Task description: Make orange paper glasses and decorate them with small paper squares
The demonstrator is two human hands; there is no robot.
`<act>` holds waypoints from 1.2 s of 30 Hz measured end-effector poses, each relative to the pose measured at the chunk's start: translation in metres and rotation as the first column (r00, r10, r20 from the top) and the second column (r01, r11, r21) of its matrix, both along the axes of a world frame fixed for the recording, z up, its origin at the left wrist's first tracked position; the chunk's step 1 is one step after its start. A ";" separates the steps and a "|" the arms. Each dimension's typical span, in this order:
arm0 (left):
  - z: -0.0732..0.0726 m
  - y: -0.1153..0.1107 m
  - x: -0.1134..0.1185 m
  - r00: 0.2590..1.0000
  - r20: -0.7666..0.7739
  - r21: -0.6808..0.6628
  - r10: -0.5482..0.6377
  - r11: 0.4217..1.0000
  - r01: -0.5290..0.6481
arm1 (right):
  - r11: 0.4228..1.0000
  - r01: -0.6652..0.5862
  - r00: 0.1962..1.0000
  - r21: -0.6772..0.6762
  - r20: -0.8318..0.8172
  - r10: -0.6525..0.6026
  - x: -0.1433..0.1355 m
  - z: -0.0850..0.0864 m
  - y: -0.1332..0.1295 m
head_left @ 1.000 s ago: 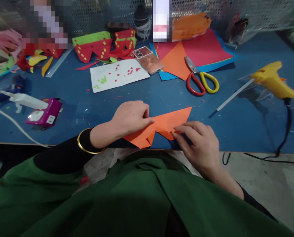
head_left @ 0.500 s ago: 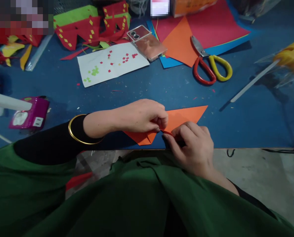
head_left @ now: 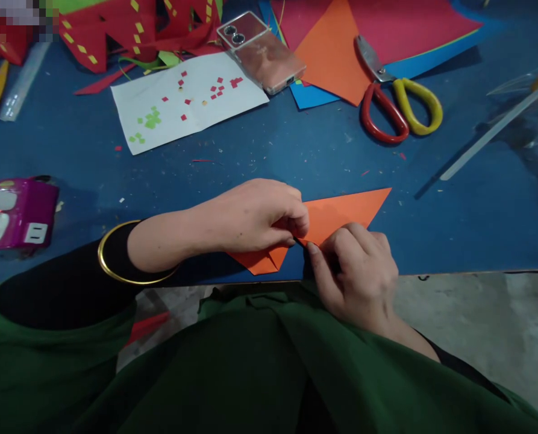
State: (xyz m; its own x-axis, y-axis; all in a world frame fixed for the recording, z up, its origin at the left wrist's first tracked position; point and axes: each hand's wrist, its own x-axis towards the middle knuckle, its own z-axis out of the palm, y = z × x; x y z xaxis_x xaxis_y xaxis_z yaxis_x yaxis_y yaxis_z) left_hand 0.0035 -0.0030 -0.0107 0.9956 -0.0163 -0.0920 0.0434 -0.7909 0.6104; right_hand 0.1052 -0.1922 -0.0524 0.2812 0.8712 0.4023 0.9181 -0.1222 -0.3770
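Note:
An orange folded paper [head_left: 341, 211] lies at the near edge of the blue table, its pointed corner to the right and a small folded part showing below my left wrist. My left hand [head_left: 264, 214] pinches the paper's lower edge near the middle, fingers curled in. Close beside it on the right, my right hand [head_left: 359, 265] holds the same edge between thumb and curled fingers. The fingertips of both hands are nearly touching, and they hide part of the fold.
Scissors [head_left: 379, 90] with red and yellow handles lie beyond the paper. A phone [head_left: 269, 57] rests on a white sheet [head_left: 160, 129] with small cut bits. A purple glue gun or similar device [head_left: 38, 211] stands left; a white stick [head_left: 490, 135] juts in at right.
The whole view has shifted closer to the table. My right thumb has moved up onto the folded edge, and the raised strip between my hands now looks flatter.

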 end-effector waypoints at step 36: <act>-0.001 -0.002 0.010 0.983 -0.138 -0.109 0.119 0.985 -0.135 | 0.996 0.023 0.998 -0.091 0.068 -0.016 -0.001 0.001 0.003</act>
State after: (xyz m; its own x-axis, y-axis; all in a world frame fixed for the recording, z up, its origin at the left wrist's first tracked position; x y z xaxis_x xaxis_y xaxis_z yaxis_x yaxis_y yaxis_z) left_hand 0.0139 -0.0053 -0.0118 0.9699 0.0913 -0.2258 0.2242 -0.6969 0.6812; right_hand 0.1047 -0.1890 -0.0511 0.2737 0.9000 0.3392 0.9380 -0.1717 -0.3013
